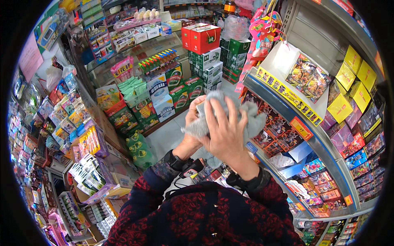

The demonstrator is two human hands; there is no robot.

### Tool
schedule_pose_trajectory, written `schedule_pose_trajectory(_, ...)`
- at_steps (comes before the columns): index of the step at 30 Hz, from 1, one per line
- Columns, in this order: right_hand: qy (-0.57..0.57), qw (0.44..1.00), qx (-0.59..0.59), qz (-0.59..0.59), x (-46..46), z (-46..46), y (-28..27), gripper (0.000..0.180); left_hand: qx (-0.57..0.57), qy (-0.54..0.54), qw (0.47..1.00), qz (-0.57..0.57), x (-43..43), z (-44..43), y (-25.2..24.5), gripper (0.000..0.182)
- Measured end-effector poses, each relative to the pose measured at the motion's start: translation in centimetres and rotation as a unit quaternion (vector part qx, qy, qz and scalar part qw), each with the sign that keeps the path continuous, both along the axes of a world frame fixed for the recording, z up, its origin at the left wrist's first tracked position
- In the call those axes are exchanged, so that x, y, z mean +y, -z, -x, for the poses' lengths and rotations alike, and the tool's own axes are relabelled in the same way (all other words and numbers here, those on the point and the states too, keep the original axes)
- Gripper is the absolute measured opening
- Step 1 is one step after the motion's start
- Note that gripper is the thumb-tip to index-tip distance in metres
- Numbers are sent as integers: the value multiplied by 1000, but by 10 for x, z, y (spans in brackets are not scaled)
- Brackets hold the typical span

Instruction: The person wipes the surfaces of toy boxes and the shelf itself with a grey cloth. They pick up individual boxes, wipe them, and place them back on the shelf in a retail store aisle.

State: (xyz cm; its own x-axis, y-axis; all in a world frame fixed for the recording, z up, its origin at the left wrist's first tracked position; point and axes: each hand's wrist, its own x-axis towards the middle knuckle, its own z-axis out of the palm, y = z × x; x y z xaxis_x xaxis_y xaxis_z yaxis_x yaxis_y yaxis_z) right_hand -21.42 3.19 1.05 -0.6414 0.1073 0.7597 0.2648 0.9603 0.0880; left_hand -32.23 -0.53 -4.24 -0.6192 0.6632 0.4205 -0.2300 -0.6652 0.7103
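A crumpled grey cloth (254,118) is bunched between both hands in front of my chest. My left hand (192,126) holds it from the left and beneath, with most of its fingers hidden by the fabric. Over the top of the cloth lies my right hand (226,129), its fingers bent and pressing into it. A small edge of something shows between cloth and left hand; I cannot tell what it is. Loose folds hang out at both sides and below the right hand.
Stacked beer cartons (175,77) and red gift boxes (201,38) stand ahead. Green bottles (140,150) stand on the floor at left. A curved metal shelf (277,104) with packaged toys runs close along the right. Snack displays (89,141) crowd the left side.
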Motion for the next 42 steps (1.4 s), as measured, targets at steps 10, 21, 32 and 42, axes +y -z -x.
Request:
schedule_pose_trajectory(10, -73, 954, 152, 248, 73, -43, 28, 55, -18, 228, 973, -5, -39, 53, -27, 76)
schedule_pose_trajectory(21, -170, 805, 193, 534, 73, -6, 23, 48, -207, 296, 932, 13, -4, -1, -1, 59)
schedule_pose_trajectory(32, -157, 367, 277, 874, 36, -11, 84, 38, -119, 1, 990, -70, 36, 16, 23, 35)
schedule_pose_trajectory(42, -82, 823, 14, 561, 43, -88, 22, 63, 325, -187, 926, 48, -2, 32, -8, 34)
